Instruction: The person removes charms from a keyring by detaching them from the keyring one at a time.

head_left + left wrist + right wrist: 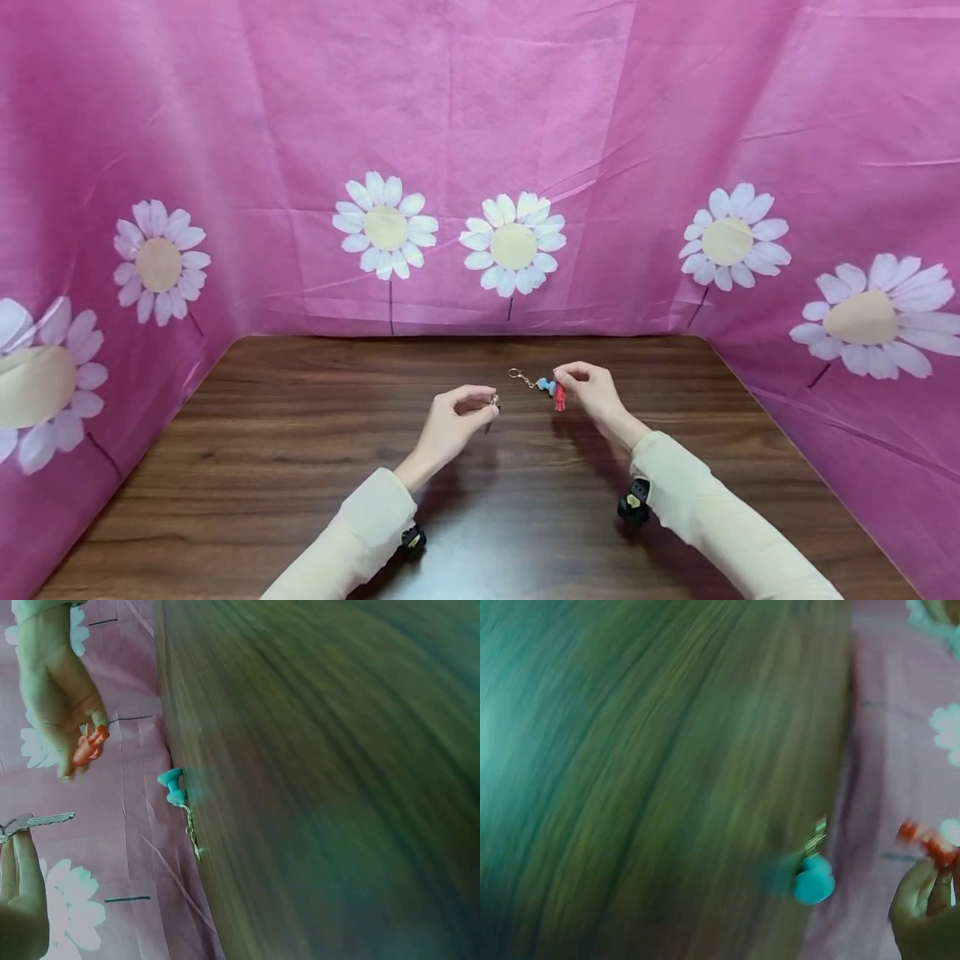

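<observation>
Between the thumb and fingers of my left hand (452, 423) a silver key (45, 820) is pinched, its toothed blade pointing out past the fingertips in the left wrist view. My right hand (592, 393) pinches a small red figure (559, 398) by its top, raised over the table. Just left of it in the head view, a blue keychain charm (543, 385) lies on the table. Its gold chain (190, 829) ends in a ring (514, 373). The right wrist view shows the red figure, blurred, above the right fingers (915, 896).
A dark wood-grain table (262, 483) spreads under both hands. Pink cloth (525, 100) printed with white daisies stands around its back and sides. Black wrist cameras (636, 502) sit at both sleeves.
</observation>
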A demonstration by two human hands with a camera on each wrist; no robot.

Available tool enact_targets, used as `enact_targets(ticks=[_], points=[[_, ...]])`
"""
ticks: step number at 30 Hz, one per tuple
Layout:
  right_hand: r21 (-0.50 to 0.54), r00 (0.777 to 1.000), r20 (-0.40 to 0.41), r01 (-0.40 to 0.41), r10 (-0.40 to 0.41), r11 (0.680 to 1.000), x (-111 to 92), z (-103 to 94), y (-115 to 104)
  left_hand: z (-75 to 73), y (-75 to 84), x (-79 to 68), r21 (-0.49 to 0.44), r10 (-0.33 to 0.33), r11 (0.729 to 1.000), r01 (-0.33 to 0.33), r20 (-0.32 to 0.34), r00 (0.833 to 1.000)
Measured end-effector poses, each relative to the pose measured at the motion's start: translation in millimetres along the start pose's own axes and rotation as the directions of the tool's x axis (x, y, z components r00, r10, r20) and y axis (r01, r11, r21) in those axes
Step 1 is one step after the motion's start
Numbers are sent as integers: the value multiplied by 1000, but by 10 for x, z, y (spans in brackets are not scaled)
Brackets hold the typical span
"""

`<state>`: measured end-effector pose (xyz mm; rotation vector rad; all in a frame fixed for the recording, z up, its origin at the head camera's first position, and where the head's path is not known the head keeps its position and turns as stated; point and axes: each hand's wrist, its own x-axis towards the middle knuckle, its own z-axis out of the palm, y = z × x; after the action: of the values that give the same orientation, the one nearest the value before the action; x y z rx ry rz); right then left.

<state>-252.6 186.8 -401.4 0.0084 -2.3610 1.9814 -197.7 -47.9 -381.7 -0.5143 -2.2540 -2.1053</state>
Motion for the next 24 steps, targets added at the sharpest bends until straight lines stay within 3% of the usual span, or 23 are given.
enact_targets(ticks=[2, 5, 8, 13, 18, 24], points=[[142, 1000, 21, -16, 14, 990, 99, -39, 161, -26, -12, -6, 0, -9, 1000, 9, 4, 1000], [231, 999, 33, -27, 20, 973, 147, -34, 251, -60, -48, -16, 3, -2, 1000, 2, -4, 1000], [256, 999, 32, -45, 38, 966, 194, 5, 326, -88, -157, 7, 13, -4, 1000, 4, -9, 1000], [279, 987, -15, -148, 158, 949, 193, 87, 334, -106, -320, 55, 30, 7, 1000, -7, 9, 1000], [321, 978, 3, -200, 210, 926, 204, 115, 373, -115, -346, 44, 26, 5, 1000, -5, 19, 1000], [313, 982, 32, -186, 185, 931, 269, 93, 350, -143, -286, 14, 27, -5, 1000, 4, 22, 1000]])
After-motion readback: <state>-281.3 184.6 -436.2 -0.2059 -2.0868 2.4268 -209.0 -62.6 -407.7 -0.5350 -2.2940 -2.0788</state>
